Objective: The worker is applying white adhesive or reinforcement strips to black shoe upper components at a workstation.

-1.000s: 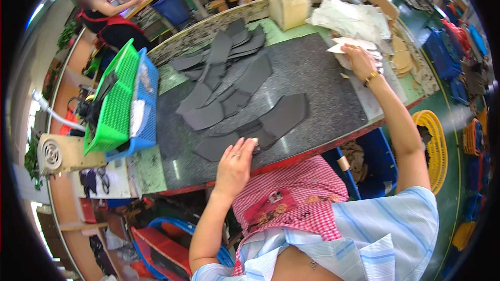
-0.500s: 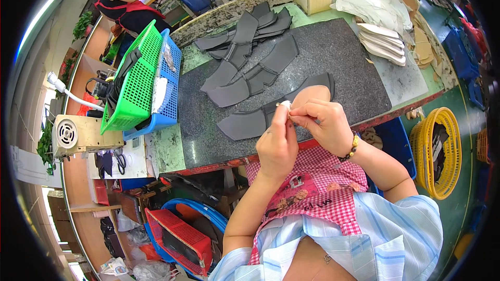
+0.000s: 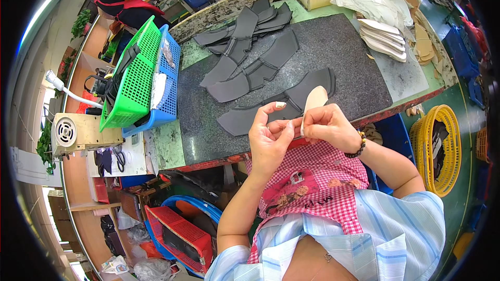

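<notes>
My right hand (image 3: 329, 125) pinches the lower end of a flat, pale beige insole-shaped piece (image 3: 316, 97), held tilted above the near edge of the work table. Beside it is my left hand (image 3: 271, 138), its index finger raised and apart, with something white on the tip. The other left fingers reach to the lower edge of the piece; whether they touch it cannot be made out. Just beyond both hands, a dark grey shoe-upper piece (image 3: 245, 120) lies on the black stone slab (image 3: 354, 67). Farther back lies a second grey upper piece (image 3: 284, 52).
A pile of grey upper pieces (image 3: 245, 23) lies at the back. Green (image 3: 138, 80) and blue (image 3: 167, 96) baskets stand on the left, near a beige machine (image 3: 86, 132). Cream insole-shaped pieces (image 3: 383, 41) are stacked at right. A yellow basket (image 3: 452, 171) stands on the floor. Another person (image 3: 127, 8) is at far left.
My left hand has drawn apart from the right, its index finger lifting and fingers opening. The beige piece, still in my right hand, has turned more upright and edge-on.
</notes>
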`<state>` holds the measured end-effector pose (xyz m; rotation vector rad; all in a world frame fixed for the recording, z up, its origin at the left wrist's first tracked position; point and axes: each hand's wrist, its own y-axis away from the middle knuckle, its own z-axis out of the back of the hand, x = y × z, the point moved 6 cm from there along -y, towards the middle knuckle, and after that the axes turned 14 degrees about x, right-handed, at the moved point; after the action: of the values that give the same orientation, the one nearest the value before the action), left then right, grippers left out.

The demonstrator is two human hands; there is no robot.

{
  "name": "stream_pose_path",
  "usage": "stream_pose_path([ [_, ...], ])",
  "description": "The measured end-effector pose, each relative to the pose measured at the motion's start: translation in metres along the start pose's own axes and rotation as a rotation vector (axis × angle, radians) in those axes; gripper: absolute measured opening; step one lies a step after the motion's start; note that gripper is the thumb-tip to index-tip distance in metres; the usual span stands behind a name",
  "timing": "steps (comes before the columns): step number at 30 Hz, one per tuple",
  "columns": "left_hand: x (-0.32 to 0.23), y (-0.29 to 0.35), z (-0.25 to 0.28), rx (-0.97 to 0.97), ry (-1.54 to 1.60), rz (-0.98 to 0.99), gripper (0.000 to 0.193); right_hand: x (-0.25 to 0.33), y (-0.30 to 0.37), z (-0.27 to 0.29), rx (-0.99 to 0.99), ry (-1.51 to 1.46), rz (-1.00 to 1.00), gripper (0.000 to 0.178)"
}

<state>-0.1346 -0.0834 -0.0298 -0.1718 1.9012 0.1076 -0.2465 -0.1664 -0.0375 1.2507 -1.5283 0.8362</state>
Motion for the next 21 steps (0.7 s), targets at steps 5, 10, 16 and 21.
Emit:
stream_pose_path([
  [5, 0.017, -0.002, -0.001, 0.046, -0.103, 0.055, 0.041, -0.023, 0.004, 0.009, -0.018, -0.14, 0.021, 0.009],
  [10, 0.032, 0.0, 0.014, 0.09, 0.249, 0.15, 0.042, -0.064, 0.031, 0.023, -0.115, -0.679, 0.017, 0.013],
  [16, -0.02, 0.019, 0.054, -0.121, -0.089, 0.286, 0.045, -0.065, 0.117, 0.077, -0.175, 0.331, -0.59, 0.016],
  [21, -0.003, 0.018, -0.02, 0.176, -0.187, 0.419, 0.041, -0.009, 0.107, 0.042, -0.191, 1.09, -0.35, 0.048],
])
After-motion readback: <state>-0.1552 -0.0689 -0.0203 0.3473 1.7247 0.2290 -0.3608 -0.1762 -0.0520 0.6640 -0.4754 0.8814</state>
